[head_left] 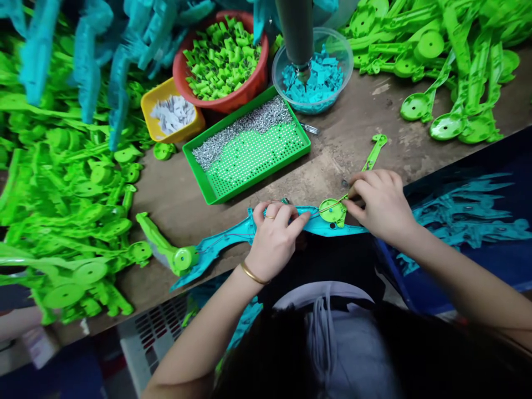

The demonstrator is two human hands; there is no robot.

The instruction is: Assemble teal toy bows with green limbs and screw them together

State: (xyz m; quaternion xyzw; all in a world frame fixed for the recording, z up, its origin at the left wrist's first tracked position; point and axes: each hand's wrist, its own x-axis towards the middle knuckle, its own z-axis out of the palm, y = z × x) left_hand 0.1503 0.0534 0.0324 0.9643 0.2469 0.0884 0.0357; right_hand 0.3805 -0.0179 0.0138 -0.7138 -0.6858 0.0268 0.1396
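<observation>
Hands point(272, 238) work a blue piece point(233, 231); a tool point(295, 33) overhangs the clear bowl point(348, 69).

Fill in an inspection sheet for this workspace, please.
Surface: brown table, scuffed.
Things in hand: long blue part; round green piece by its right end.
Clutter: heaped green parts; screws in green tray; filled red bowl, yellow bin, clear bowl.
Hands: left hand rests on blue part; right hand appears to pinch thin cord.
Cables: that cord; wire or string, cannot tell.
Surroundings: blue crate right, white basket below table.
</observation>
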